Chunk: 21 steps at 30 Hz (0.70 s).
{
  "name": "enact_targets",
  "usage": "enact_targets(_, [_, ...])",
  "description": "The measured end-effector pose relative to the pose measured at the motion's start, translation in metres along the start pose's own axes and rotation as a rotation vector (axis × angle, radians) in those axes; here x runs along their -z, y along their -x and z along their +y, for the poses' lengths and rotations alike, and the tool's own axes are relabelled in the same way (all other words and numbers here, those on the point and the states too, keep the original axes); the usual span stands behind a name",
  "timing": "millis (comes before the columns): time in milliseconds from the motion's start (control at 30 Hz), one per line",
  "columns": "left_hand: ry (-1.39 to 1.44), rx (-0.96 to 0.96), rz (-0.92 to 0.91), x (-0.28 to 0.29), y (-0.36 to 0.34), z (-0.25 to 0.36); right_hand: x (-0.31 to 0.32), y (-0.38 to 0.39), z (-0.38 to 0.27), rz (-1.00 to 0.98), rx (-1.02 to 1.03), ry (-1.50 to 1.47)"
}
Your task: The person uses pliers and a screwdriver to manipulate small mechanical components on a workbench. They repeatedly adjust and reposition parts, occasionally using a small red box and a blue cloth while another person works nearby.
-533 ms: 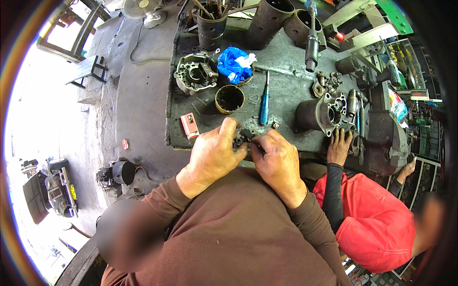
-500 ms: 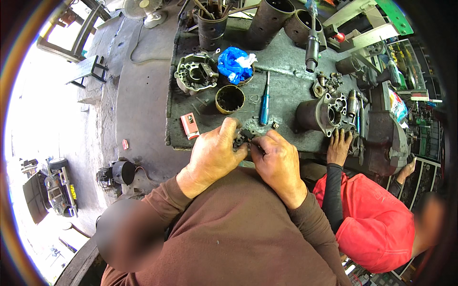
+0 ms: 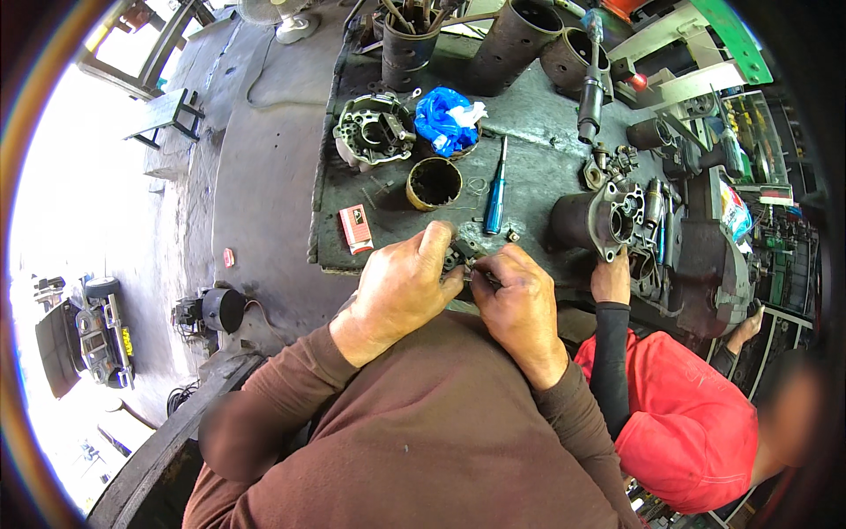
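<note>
My left hand (image 3: 398, 280) grips a small dark metal part (image 3: 461, 254) at the near edge of the workbench, its thumb and fingers closed round the part's left side. Against the part's right side, my right hand (image 3: 518, 291) is closed in a pinch. Whatever lies between its fingertips is too small and hidden to name. Just beyond the hands lie a blue-handled screwdriver (image 3: 496, 203), pointing away, and a small metal nut-like piece (image 3: 512, 236). A red and white box (image 3: 356, 229) rests to the left of my left hand.
On the bench (image 3: 538, 167) stand a round tin (image 3: 434, 183), a blue plastic bag (image 3: 448, 122), a metal engine casing (image 3: 374, 130) and dark cylinders (image 3: 515, 48). At right, a co-worker in red (image 3: 683, 414) reaches one hand (image 3: 611, 280) to a cylindrical housing (image 3: 582, 220).
The whole view has shifted slightly. The co-worker's hand has moved in under the housing's flange. My hands stay together at the metal part, of which a little more now shows.
</note>
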<state>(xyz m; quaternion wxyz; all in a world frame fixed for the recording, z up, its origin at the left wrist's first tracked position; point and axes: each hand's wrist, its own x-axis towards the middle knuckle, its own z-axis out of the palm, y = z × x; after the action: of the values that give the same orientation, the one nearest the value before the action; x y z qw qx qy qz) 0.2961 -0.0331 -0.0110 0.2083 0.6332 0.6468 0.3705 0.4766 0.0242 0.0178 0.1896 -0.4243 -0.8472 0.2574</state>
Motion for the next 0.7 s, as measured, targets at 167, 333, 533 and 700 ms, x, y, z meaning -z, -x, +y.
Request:
enact_targets(167, [0.004, 0.023, -0.023, 0.0012, 0.0012, -0.0010, 0.0000, -0.0012, -0.0027, -0.023, -0.051, -0.014])
enact_targets(333, [0.025, 0.063, -0.057, 0.0010, 0.0024, -0.0027, 0.0012, -0.0024, -0.0047, -0.026, -0.028, 0.007])
enact_targets(533, [0.012, 0.057, -0.075, 0.0007, 0.0032, -0.0045, -0.0003, -0.0040, -0.0039, -0.008, -0.019, 0.014])
enact_targets(700, [0.108, 0.111, -0.067, 0.0003, 0.0004, -0.0067, -0.0035, -0.0047, -0.0013, 0.020, -0.168, -0.116])
